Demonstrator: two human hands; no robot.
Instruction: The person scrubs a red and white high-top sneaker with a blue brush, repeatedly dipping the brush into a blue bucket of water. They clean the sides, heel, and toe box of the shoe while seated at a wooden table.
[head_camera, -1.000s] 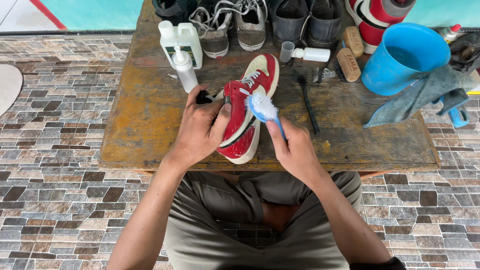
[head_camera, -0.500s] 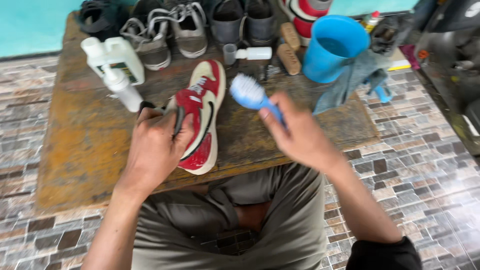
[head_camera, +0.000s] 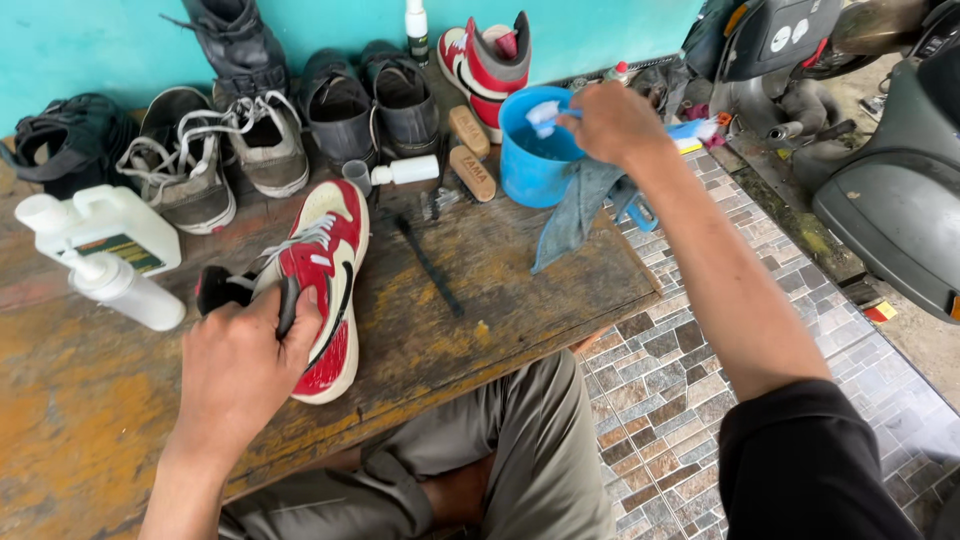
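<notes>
Left hand (head_camera: 240, 370): grasps red shoe (head_camera: 325, 285) on bench (head_camera: 470, 330).
Right hand (head_camera: 610, 125): clenched on brush (head_camera: 545, 117), bristles over blue bucket (head_camera: 525, 175).
Progress: shoe looks mid-clean; scrubbing remains.

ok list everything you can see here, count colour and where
red and white sneaker: 1, red, white and cream, on its side on the wooden table, under the left hand
wooden table: 1, worn brown
brush: 1, white bristles, in the right hand over the bucket
bucket: 1, blue, table's right end
cloth: 1, grey-blue, hanging by the bucket
white bottles: 2, table's left
grey sneakers: 2, back left
dark shoes: 2, back middle
high-top: 1, red and white, against the teal wall
wooden brushes: 2, tan, left of the bucket
left hand: gripping the sneaker
right hand: gripping the brush
</notes>
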